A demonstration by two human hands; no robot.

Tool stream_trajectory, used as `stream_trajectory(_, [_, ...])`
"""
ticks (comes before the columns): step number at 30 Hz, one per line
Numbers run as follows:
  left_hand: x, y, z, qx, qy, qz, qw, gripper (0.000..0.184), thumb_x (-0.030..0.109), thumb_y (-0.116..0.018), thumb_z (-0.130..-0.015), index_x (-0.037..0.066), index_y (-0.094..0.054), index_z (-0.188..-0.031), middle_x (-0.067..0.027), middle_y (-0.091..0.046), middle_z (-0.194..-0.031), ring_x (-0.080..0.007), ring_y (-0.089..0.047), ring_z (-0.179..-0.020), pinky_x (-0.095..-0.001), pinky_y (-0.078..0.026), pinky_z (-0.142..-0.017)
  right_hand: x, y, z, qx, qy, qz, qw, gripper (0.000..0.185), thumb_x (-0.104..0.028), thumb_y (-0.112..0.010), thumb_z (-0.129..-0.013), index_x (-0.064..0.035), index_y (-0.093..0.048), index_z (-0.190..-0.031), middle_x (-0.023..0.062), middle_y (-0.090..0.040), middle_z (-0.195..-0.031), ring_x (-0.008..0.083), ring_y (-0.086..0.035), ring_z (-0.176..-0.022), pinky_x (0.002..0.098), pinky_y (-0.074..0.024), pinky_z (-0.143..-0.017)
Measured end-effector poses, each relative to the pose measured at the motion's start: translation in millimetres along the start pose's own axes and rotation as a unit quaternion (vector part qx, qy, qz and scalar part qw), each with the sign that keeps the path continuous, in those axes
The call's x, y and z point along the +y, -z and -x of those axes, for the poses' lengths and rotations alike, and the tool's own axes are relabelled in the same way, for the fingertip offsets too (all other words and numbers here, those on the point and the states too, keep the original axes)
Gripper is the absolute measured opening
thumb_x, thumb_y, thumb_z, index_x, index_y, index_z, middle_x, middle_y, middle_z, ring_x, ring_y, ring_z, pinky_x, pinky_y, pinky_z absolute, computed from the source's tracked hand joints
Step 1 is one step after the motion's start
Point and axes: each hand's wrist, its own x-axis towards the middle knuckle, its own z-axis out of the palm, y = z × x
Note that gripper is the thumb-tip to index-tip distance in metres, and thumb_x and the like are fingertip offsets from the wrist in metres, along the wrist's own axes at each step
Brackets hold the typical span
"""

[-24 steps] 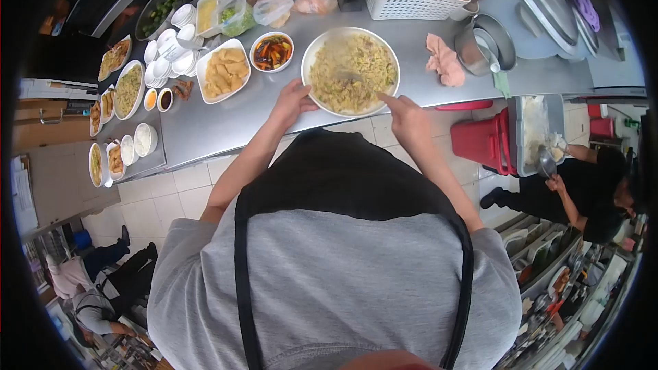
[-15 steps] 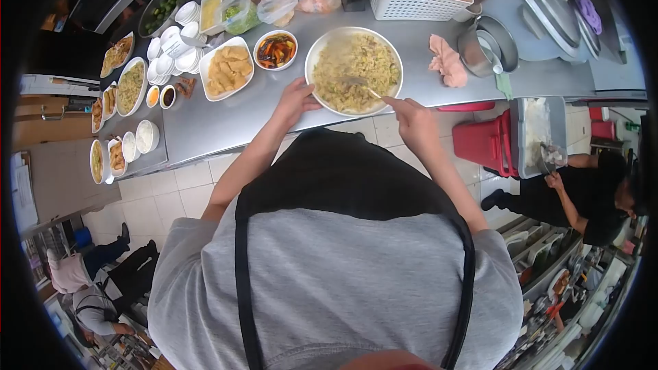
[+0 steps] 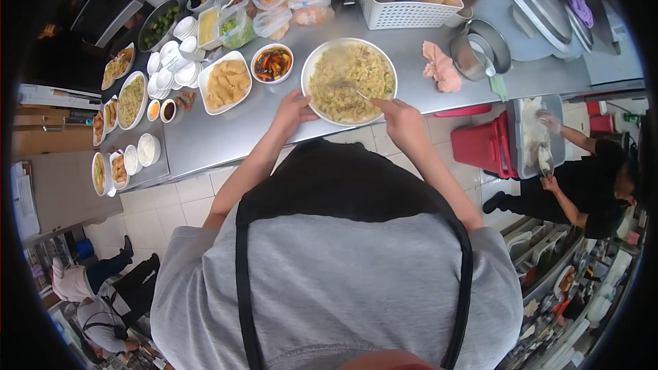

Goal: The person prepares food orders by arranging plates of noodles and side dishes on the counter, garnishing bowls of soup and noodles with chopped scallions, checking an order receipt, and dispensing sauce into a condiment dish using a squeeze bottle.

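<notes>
A large white round bowl of fried rice stands near the counter's front edge. My left hand is closed at its lower left rim, thumb up by the edge; the lower fingers are partly hidden. In my right hand, closed round the handle, is a metal spoon whose head rests in the rice. Left of the bowl are a smaller white bowl of dark red and orange stir-fried food and a white square dish of golden fried pieces.
A white basket of sauce bottles stands behind. A pink cloth and steel pot sit right. Tubs, stacked small lids and filled dishes crowd the left. A co-worker works at a grey bin beside a red bin.
The spoon has shifted slightly left and down in the rice. My left hand stays at the rim. The co-worker's other hand now shows over the grey bin.
</notes>
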Motion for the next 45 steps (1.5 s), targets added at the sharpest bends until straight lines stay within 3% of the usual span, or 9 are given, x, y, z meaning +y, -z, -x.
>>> stream_trajectory(10, [0.8, -2.3, 3.7, -0.004, 0.009, 0.008, 1.0, 0.039, 0.014, -0.042, -0.087, -0.003, -0.03, -0.121, -0.0199, -0.051, -0.108, -0.0279, -0.058, -0.09, -0.0347, -0.051, -0.073, 43.8, 51.5, -5.3, 0.094, -0.135, -0.085, 0.983, 0.031, 0.001, -0.05, -0.073, -0.0103, -0.061, -0.1, 0.0142, -0.058, -0.073, 0.0308, -0.057, -0.069, 0.0365, -0.0438, -0.061])
stream_trajectory(13, [1.6, -4.7, 6.2, 0.006, 0.019, 0.025, 0.999, 0.037, 0.017, -0.042, -0.088, -0.002, -0.031, -0.119, -0.0187, -0.051, -0.108, -0.0272, -0.058, -0.091, -0.0353, -0.05, -0.077, 93.2, 94.4, -23.0, 0.253, -0.14, 0.056, 0.956, 0.03, -0.001, -0.046, -0.074, -0.0089, -0.061, -0.099, 0.0175, -0.06, -0.085, 0.0325, -0.059, -0.077, 0.0381, -0.0445, -0.064])
stream_trajectory(21, [-5.5, -6.3, 2.5, 0.011, 0.019, 0.048, 0.999, 0.043, 0.013, -0.051, -0.079, -0.001, -0.036, -0.117, -0.0154, -0.055, -0.104, -0.0261, -0.058, -0.09, -0.0377, -0.048, -0.08, 246.6, 127.9, -86.1, 0.112, -0.294, 0.359, 0.878, 0.018, -0.015, -0.044, -0.079, -0.0088, -0.06, -0.086, 0.015, -0.061, -0.083, 0.032, -0.059, -0.079, 0.0421, -0.0469, -0.067])
stream_trajectory(28, [-25.5, 8.0, -28.3, 0.061, 0.033, 0.008, 0.998, 0.043, 0.003, -0.054, -0.064, -0.002, -0.049, -0.107, -0.0158, -0.059, -0.091, -0.0258, -0.061, -0.075, -0.0397, -0.053, -0.063, 182.1, 31.8, -83.5, -0.054, 0.014, 0.231, 0.971, 0.024, -0.011, -0.05, -0.076, -0.0059, -0.059, -0.098, 0.0176, -0.057, -0.095, 0.0335, -0.054, -0.087, 0.0399, -0.0434, -0.074])
stream_trajectory(30, [-24.8, 7.5, -32.0, 0.049, 0.024, 0.011, 0.998, 0.041, 0.004, -0.054, -0.059, -0.005, -0.051, -0.099, -0.0171, -0.06, -0.078, -0.0275, -0.062, -0.061, -0.0393, -0.053, -0.053, 172.5, 8.4, -66.4, 0.067, 0.152, 0.187, 0.968, 0.03, -0.013, -0.05, -0.078, -0.0071, -0.057, -0.106, 0.0189, -0.051, -0.111, 0.0349, -0.049, -0.102, 0.0392, -0.0407, -0.083])
stream_trajectory(35, [-23.9, 3.8, -31.4, 0.078, 0.004, 0.064, 0.995, 0.035, 0.002, -0.053, -0.056, -0.007, -0.052, -0.09, -0.0182, -0.058, -0.069, -0.0293, -0.06, -0.053, -0.0412, -0.052, -0.048, 141.9, -31.4, -30.7, 0.182, 0.105, -0.064, 0.976, 0.03, -0.009, -0.046, -0.083, -0.0059, -0.054, -0.111, 0.0193, -0.048, -0.117, 0.0345, -0.044, -0.111, 0.0372, -0.0362, -0.09])
stream_trajectory(40, [-5.5, -11.7, -8.1, 0.056, -0.002, 0.069, 0.996, 0.036, 0.003, -0.052, -0.058, -0.005, -0.053, -0.092, -0.0167, -0.059, -0.073, -0.0279, -0.061, -0.059, -0.0396, -0.053, -0.051, 154.3, -66.1, 48.9, -0.044, 0.09, -0.114, 0.988, 0.025, -0.006, -0.044, -0.086, 0.0014, -0.053, -0.107, 0.014, -0.06, -0.099, 0.0277, -0.058, -0.088, 0.0338, -0.0459, -0.074])
stream_trajectory(43, [21.3, -36.8, 23.8, -0.002, -0.026, 0.078, 0.997, 0.038, 0.005, -0.052, -0.059, -0.004, -0.053, -0.095, -0.0149, -0.06, -0.078, -0.0258, -0.062, -0.063, -0.0374, -0.053, -0.052, 173.3, -64.8, 43.4, -0.007, -0.222, -0.443, 0.868, 0.028, -0.01, -0.041, -0.087, 0.0002, -0.051, -0.111, 0.0154, -0.055, -0.108, 0.0264, -0.053, -0.101, 0.0343, -0.0422, -0.084])
stream_trajectory(45, [35.5, -50.4, 32.7, -0.04, -0.022, 0.064, 0.997, 0.041, 0.005, -0.053, -0.058, -0.003, -0.053, -0.098, -0.0142, -0.06, -0.081, -0.0241, -0.062, -0.064, -0.0355, -0.053, -0.052, 121.6, -27.0, -4.1, 0.069, -0.249, -0.801, 0.54, 0.043, -0.026, -0.047, -0.086, 0.0042, -0.042, -0.116, 0.0206, -0.05, -0.113, 0.0322, -0.054, -0.097, 0.0396, -0.0456, -0.079])
